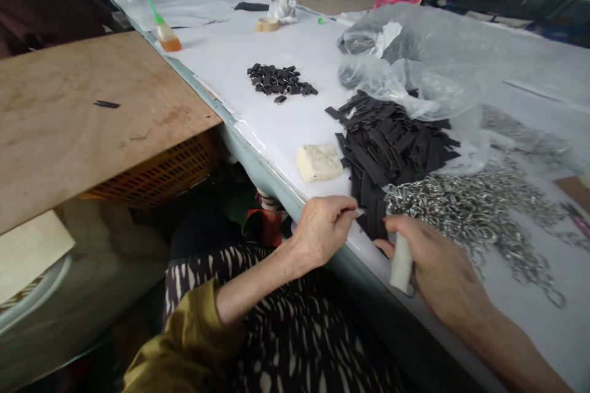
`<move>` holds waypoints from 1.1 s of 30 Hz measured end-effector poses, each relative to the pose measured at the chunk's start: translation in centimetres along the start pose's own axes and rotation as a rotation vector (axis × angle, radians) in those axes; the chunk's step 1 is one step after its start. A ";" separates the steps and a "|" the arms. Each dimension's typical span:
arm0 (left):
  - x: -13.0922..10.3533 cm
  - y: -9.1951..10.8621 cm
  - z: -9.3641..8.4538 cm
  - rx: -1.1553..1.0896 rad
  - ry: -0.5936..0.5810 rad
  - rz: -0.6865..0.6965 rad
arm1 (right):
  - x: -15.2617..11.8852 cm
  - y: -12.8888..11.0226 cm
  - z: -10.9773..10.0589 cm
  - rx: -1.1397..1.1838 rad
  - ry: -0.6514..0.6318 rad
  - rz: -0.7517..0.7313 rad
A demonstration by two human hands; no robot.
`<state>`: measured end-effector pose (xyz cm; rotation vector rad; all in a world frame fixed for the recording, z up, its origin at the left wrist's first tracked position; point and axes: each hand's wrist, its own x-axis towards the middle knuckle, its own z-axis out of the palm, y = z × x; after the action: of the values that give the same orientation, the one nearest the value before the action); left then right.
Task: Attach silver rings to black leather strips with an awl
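Observation:
My left hand (325, 227) is closed in a pinch at the table's near edge; a small pale bit shows at its fingertips, too small to name. To its right, my right hand (431, 261) has curled fingers beside the black strips (391, 141). A white cylindrical piece (402, 264) sits at its fingers, and I cannot tell whether it is a wrapping or a held thing. Shiny metal rings (461, 209) lie heaped just beyond the right hand. A cream-coloured block (319, 163) rests beyond the left hand, touching the strips.
Small black pieces with metal rings (279, 80) form a pile farther back. Clear plastic bags (424, 55) lie behind the strips. A bottle with orange liquid (166, 34) and a tape roll (266, 24) stand beyond. A wooden board (92, 98) adjoins at left, above an orange basket (161, 172).

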<state>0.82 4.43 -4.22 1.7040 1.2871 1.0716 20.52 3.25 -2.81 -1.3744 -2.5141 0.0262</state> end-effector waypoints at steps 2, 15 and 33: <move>-0.1 -0.1 0.0 0.007 0.003 -0.005 | -0.3 0.1 0.4 -0.035 0.006 -0.006; -0.4 2.8 2.7 -0.758 -0.160 -0.496 | -0.5 -0.3 -1.0 -0.149 0.177 0.081; -0.1 2.3 1.8 -1.069 -0.072 -0.540 | -0.7 -2.3 -1.1 -0.043 0.248 -0.210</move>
<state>3.27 3.72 -2.82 0.5439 0.7835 1.0465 19.23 1.26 -1.55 -1.0491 -2.4441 -0.2265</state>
